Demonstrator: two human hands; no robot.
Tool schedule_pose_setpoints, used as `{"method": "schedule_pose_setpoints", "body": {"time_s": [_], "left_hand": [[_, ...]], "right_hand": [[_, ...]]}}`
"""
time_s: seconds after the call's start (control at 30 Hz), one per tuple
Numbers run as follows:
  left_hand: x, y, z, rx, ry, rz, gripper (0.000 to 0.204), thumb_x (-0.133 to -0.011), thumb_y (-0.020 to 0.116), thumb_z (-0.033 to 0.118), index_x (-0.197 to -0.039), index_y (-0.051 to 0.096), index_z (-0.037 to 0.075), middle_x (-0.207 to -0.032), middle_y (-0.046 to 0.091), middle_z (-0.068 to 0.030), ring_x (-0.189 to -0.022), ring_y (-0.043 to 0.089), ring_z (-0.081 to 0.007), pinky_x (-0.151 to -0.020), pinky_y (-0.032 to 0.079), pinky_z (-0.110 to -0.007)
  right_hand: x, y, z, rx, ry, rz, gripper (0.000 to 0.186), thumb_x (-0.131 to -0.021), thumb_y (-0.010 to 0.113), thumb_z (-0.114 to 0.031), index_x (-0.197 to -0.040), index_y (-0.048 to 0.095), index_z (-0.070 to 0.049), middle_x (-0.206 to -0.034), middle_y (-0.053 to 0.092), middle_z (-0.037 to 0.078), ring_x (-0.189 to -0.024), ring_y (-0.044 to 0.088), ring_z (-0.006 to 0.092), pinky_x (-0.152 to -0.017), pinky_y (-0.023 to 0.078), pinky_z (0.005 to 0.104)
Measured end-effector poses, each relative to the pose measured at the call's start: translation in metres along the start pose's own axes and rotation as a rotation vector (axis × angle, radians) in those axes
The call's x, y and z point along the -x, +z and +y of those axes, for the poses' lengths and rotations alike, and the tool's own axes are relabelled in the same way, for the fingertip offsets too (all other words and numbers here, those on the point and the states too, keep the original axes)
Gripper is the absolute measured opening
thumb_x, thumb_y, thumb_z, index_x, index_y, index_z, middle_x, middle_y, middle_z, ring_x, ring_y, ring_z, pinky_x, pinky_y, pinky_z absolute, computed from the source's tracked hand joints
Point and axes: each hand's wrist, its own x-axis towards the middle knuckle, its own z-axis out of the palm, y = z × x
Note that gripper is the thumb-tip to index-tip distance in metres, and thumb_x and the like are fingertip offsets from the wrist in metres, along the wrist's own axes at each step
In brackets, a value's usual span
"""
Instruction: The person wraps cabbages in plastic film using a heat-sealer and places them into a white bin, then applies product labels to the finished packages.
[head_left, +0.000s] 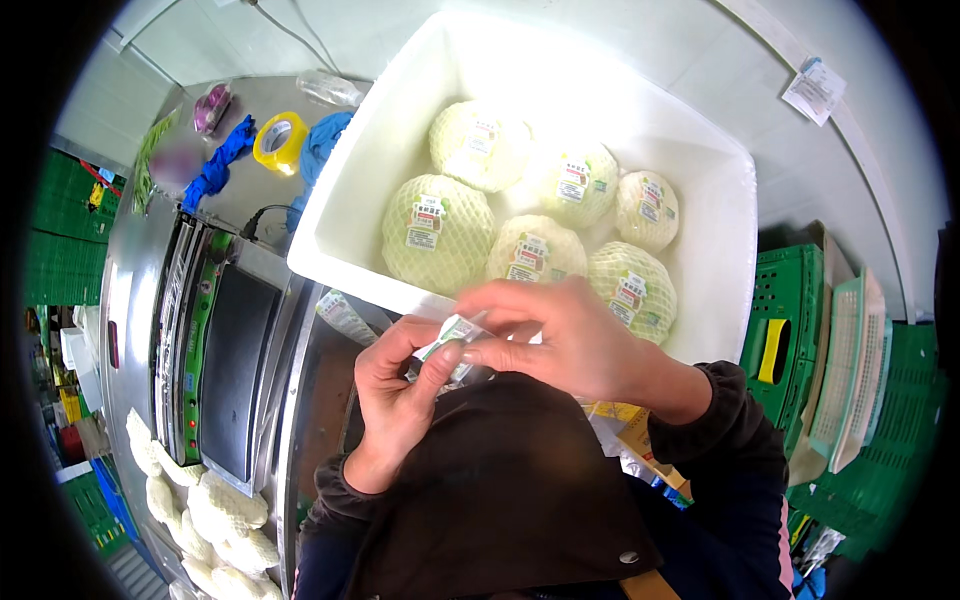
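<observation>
My left hand [405, 390] and my right hand [560, 340] meet just below the front rim of a white foam box [720, 200], both pinching a small white-and-green printed label piece [448, 340] with clear film. My left thumb presses on it; my right fingers curl over it from the right. Inside the box lie several round pale-green produce items [438, 260] in white foam nets, each bearing a label on top. A strip of similar labels [345, 318] hangs left of my hands, below the box's front left corner.
A steel counter [140, 260] at left holds a sealing machine [230, 370], yellow tape [280, 140], blue gloves [215, 165], a clear bottle [325, 88] and a pile of foam nets [220, 520]. Green crates [775, 300] and pale baskets [845, 360] stand right; a cardboard box [640, 440] sits lower right.
</observation>
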Motion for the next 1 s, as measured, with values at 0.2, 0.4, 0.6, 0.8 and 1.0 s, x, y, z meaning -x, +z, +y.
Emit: {"method": "schedule_pose_setpoints", "body": {"time_s": [0.2, 0.4, 0.6, 0.8, 1.0], "left_hand": [[-0.009, -0.004, -0.001, -0.126, -0.032, 0.071, 0.016, -0.081, 0.075, 0.008, -0.075, 0.062, 0.0, -0.068, 0.059, 0.0017, -0.067, 0.05, -0.0041, -0.063, 0.041, -0.021], [-0.011, -0.02, -0.005, -0.13, -0.09, 0.208, 0.024, -0.076, 0.078, 0.007, -0.067, 0.056, 0.002, -0.064, 0.052, 0.0036, -0.063, 0.044, -0.0034, -0.057, 0.036, -0.02], [-0.011, -0.022, 0.002, -0.056, -0.099, 0.167, 0.022, -0.077, 0.078, 0.006, -0.069, 0.058, 0.0, -0.069, 0.056, 0.0001, -0.064, 0.046, -0.006, -0.059, 0.035, -0.021], [-0.009, -0.035, -0.004, -0.085, -0.106, 0.184, 0.023, -0.077, 0.078, 0.008, -0.069, 0.058, 0.001, -0.069, 0.057, -0.0005, -0.063, 0.046, -0.0062, -0.058, 0.035, -0.021], [-0.007, -0.042, -0.008, -0.026, -0.077, 0.21, 0.021, -0.078, 0.076, 0.006, -0.069, 0.058, 0.001, -0.07, 0.058, -0.0011, -0.065, 0.047, -0.0068, -0.059, 0.035, -0.021]], "right_hand": [[-0.018, -0.006, 0.008, 0.128, -0.05, 0.114, 0.013, -0.083, 0.069, -0.01, -0.093, 0.067, -0.001, -0.075, 0.068, 0.01, -0.063, 0.063, 0.013, -0.059, 0.049, 0.026], [-0.085, -0.073, 0.06, -0.032, 0.29, 0.3, 0.016, -0.084, 0.07, -0.017, -0.09, 0.07, -0.002, -0.079, 0.068, 0.002, -0.063, 0.059, 0.0087, -0.058, 0.049, 0.0236], [-0.183, -0.13, 0.182, -0.164, 0.49, 0.739, 0.032, -0.081, 0.072, -0.022, -0.086, 0.068, 0.009, -0.07, 0.068, 0.013, -0.06, 0.065, 0.0148, -0.053, 0.055, 0.0276], [-0.185, -0.134, 0.162, 0.52, 0.555, 0.551, 0.032, -0.078, 0.075, -0.023, -0.083, 0.068, 0.008, -0.061, 0.066, 0.012, -0.053, 0.065, 0.016, -0.048, 0.053, 0.0273], [-0.124, -0.047, 0.144, -0.26, 0.449, 0.411, 0.034, -0.078, 0.076, -0.016, -0.099, 0.061, 0.008, -0.082, 0.067, 0.013, -0.062, 0.067, 0.0176, -0.054, 0.055, 0.0283]]}}
